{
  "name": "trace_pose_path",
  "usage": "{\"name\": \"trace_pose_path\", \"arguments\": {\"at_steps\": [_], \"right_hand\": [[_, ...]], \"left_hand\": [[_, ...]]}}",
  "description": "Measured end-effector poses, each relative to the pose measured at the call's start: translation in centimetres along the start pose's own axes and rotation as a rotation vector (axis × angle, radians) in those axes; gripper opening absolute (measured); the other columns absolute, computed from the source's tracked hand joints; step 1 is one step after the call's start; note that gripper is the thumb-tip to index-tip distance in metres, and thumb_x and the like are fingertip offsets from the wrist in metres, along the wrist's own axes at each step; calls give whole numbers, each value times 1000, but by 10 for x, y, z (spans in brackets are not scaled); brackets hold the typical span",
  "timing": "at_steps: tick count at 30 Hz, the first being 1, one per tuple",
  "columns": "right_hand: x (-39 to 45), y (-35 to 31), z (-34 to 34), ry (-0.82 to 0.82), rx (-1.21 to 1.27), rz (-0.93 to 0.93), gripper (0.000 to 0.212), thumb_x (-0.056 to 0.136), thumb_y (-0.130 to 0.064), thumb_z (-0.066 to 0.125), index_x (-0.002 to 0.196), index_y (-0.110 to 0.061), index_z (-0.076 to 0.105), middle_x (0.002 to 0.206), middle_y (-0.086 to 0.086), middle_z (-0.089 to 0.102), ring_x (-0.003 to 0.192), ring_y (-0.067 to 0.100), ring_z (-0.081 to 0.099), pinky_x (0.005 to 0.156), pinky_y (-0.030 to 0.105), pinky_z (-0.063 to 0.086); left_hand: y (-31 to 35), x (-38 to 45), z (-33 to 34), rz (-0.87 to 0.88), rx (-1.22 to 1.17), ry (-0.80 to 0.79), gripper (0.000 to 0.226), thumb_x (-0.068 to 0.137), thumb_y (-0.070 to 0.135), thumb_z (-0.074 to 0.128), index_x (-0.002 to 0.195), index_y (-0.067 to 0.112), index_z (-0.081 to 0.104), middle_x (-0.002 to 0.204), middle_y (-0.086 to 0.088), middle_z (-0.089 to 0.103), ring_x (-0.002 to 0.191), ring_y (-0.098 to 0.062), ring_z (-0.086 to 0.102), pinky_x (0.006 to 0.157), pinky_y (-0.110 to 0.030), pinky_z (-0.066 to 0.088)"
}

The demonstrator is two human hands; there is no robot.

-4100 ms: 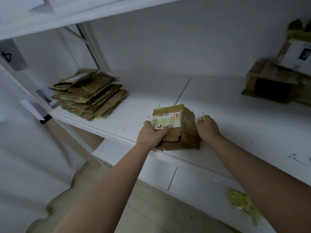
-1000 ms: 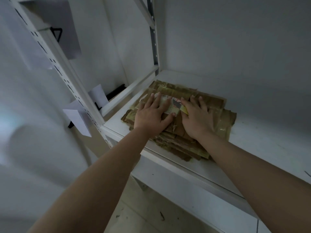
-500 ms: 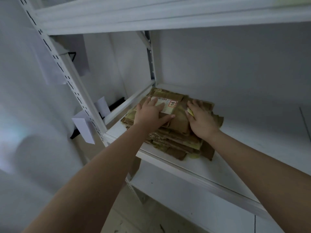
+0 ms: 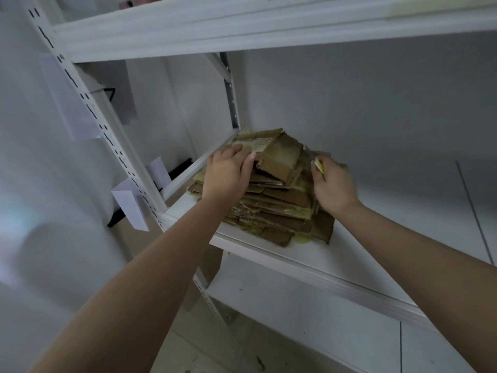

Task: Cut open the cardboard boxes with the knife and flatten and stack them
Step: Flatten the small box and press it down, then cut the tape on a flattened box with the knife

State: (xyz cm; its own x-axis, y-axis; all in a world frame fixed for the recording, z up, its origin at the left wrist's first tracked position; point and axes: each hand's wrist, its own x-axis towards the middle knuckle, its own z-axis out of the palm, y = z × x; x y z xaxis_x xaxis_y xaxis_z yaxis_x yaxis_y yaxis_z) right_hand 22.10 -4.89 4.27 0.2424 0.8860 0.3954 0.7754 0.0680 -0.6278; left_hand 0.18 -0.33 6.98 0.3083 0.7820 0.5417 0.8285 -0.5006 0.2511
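Flattened cardboard boxes [image 4: 274,208] lie in a ragged stack at the left end of a white shelf board [image 4: 309,261], close to its front edge and near the left front corner, where a slotted white upright [image 4: 107,135] rises. Nearest the camera, two bare forearms reach up from the bottom edge toward the pile. The left hand [image 4: 228,175] rests on the stack's left side, palm down, fingers fairly straight and spread across the top piece, thumb lying along its near edge. The right hand [image 4: 333,184] is at the stack's right side, fingers curled, pinching a thin yellow knife [image 4: 319,166] whose tip points up beside the thumb; whether this hand also touches the cardboard cannot be told. The top piece [image 4: 279,157] is folded brown card that sits slightly raised, with a pale printed label [image 4: 252,144] at its far left, partly under the left fingertips. Small white paper tags [image 4: 130,203] hang from the upright to the left. Behind the stack is a plain white back wall [image 4: 363,103], and another white shelf [image 4: 242,25] crosses overhead.
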Motion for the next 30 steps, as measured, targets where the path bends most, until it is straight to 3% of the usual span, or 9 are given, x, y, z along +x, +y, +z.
{"name": "trace_pose_path", "arguments": {"at_steps": [8,14,17,21,25,28,30], "right_hand": [[-20,13,-13,-21,-162,-16,34,101,-26,37,122,-6,54,120,20,59,115,38,45,91,36,36],[-42,26,-36,-36,-123,-58,32,100,-25,41,120,-5,55,117,19,59,114,35,45,89,38,37],[-58,47,-66,-36,-119,-81,30,98,-23,44,118,-5,57,114,20,60,113,36,46,88,39,38],[-87,89,-126,-60,-119,-85,28,99,-23,42,112,-4,58,110,20,60,113,35,45,82,37,38],[-116,142,-197,-57,-120,-51,23,99,-22,41,93,-5,56,91,18,59,101,35,50,66,33,35],[-132,179,-244,-85,-158,32,24,97,-23,43,89,-6,59,89,15,64,89,35,57,66,35,46],[-142,196,-272,-96,-219,86,24,95,-24,45,90,-11,64,87,11,65,83,34,59,63,32,44]], "left_hand": [[6,-31,-8,-7,44,66,54,98,42,26,133,12,55,138,-13,52,134,-35,38,108,-54,30],[37,-49,-25,-10,89,151,45,98,32,34,131,8,55,136,-16,53,134,-37,38,109,-57,30],[79,-58,-24,38,141,149,42,97,28,37,129,9,57,133,-15,55,133,-37,39,110,-56,27],[157,-77,-3,181,219,26,43,93,29,39,125,9,61,129,-13,58,133,-36,40,107,-59,31],[244,-93,23,205,168,-63,45,88,30,41,121,8,62,125,-15,59,131,-38,44,102,-57,38],[298,-100,36,233,136,-120,50,88,32,36,121,6,61,127,-17,58,132,-39,42,102,-56,39],[327,-103,41,252,122,-135,50,88,32,36,122,5,61,127,-19,58,133,-40,41,102,-56,38]]}}
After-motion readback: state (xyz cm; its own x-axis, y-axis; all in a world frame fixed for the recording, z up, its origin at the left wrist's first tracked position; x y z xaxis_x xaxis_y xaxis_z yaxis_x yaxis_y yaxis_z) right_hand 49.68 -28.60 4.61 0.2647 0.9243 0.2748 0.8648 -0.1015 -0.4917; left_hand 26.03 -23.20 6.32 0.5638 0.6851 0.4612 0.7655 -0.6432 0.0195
